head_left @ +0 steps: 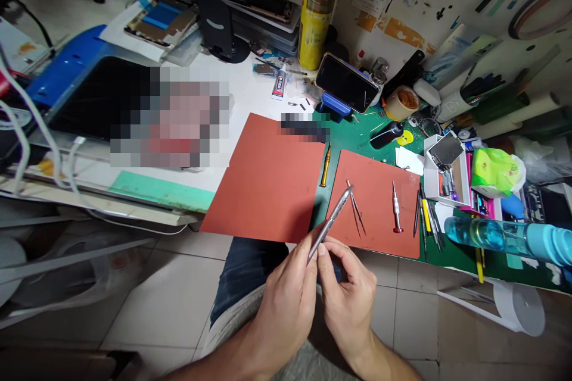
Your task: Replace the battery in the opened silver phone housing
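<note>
A slim grey smartphone point(331, 219) is held up edge-on, tilted, in front of my body just past the table's front edge. My left hand point(288, 292) is closed around its lower left side. My right hand point(349, 283) has its fingers curled, with thumb and forefinger pressed at the phone's near edge. Whether anything small sits between those fingertips is hidden. Behind the phone, tweezers point(356, 214) lie on the smaller red-brown mat point(379, 190). A silver screwdriver with a red end point(395, 208) rests to their right.
A larger red-brown mat point(268, 184) lies to the left, with a gold screwdriver point(326, 166) beside it. Farther back, another phone point(346, 82) leans on a blue stand point(335, 105). A blue bottle point(500, 235) lies at the right, near several pen-like tools point(426, 214).
</note>
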Motion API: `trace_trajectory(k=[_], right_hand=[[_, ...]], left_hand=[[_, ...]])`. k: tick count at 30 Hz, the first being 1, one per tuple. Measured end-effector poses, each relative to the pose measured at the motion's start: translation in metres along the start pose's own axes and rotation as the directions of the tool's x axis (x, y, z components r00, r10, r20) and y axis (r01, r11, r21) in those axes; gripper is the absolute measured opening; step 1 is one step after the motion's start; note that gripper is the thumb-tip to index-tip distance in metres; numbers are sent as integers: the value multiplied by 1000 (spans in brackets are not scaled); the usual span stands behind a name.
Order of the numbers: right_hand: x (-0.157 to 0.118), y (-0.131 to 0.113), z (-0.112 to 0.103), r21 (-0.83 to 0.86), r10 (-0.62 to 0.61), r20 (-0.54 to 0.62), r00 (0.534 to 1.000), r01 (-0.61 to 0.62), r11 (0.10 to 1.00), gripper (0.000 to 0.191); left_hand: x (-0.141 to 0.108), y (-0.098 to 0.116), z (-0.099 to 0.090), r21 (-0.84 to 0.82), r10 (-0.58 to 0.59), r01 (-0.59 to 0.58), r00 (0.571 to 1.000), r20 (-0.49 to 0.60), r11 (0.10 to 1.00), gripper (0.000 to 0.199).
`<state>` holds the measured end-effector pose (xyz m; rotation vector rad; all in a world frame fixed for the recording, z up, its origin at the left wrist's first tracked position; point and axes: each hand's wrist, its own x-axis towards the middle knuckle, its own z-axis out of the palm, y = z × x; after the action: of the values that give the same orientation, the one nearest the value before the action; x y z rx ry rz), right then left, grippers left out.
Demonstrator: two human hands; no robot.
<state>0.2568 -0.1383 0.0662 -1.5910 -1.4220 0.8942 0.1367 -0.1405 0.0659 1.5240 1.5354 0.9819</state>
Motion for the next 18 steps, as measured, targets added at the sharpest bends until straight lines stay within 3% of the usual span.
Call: trace_trajectory(k=[11, 15, 18], right_hand=[[0, 0, 2, 16, 25, -22, 999, -24, 1000, 14], [-1, 4, 2, 23, 52, -47, 998, -51, 998, 13], [-1, 7, 0, 146, 143, -104, 984, -127, 981, 21]], left_hand=[[1, 0, 2, -15, -29, 29, 1000, -7, 999, 35], [9, 2, -5, -78, -189, 188, 982, -1, 979, 31], [18, 2, -13, -168, -363, 366, 931, 50, 915, 29]])
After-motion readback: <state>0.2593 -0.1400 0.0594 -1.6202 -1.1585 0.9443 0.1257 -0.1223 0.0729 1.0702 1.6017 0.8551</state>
